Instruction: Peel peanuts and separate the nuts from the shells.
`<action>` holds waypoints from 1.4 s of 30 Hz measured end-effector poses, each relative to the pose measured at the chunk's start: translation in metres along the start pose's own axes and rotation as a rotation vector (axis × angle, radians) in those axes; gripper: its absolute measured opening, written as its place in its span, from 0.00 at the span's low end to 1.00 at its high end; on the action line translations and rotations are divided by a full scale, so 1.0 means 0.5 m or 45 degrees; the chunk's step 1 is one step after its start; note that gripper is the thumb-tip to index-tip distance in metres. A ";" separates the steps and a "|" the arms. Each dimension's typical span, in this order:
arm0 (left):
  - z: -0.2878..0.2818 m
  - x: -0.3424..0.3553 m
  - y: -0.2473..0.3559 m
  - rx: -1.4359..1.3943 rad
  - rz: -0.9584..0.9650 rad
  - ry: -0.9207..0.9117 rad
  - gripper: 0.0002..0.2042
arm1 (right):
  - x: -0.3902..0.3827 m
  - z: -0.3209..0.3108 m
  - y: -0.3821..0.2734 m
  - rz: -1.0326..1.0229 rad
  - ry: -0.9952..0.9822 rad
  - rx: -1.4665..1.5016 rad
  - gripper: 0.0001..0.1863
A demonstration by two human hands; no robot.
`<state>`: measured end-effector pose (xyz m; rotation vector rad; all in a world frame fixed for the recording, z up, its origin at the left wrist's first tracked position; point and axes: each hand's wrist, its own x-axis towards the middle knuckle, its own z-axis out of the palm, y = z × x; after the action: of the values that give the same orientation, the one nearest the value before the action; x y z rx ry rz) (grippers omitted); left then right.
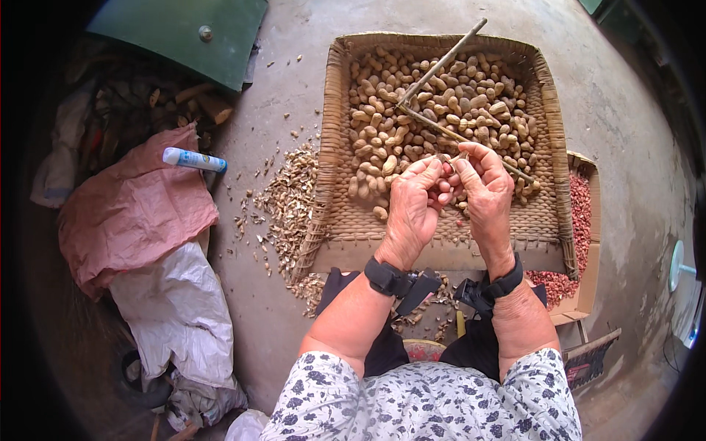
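Over the near part of a woven basket tray (555, 147), both my hands meet with their fingertips pinched together. My left hand (413, 206) is closed on a cracked peanut (446, 167), whose reddish kernel shows between the fingers. Thumb and fingers of my right hand (487, 195) grip the same peanut from the other side, at its pale shell. Many unshelled peanuts (412, 95) fill the far part of the tray. A bent stick (441, 65) lies across them, its lower end passing behind my right hand.
Right of the tray, a cardboard box (587, 294) holds red shelled kernels (580, 213). Empty shells (290, 195) are heaped on the floor to the left. Beyond them lie a pink sack (140, 206), a blue-and-white spray can (195, 159) and a white sack (176, 309).
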<state>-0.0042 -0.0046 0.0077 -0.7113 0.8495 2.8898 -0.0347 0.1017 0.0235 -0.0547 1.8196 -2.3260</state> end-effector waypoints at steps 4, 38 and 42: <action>0.014 -0.003 0.001 -0.004 0.032 0.072 0.08 | -0.010 0.007 -0.004 -0.197 0.024 -0.290 0.11; -0.018 0.010 0.059 -0.336 0.248 0.030 0.22 | -0.042 -0.048 0.033 0.357 -0.247 0.093 0.13; -0.003 -0.012 0.019 0.053 0.433 -0.017 0.26 | -0.029 -0.003 0.077 0.488 -0.050 0.898 0.17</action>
<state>0.0001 -0.0127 0.0140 -0.5943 1.1265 3.1517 -0.0161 0.0969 -0.0127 0.3126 0.8080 -2.4885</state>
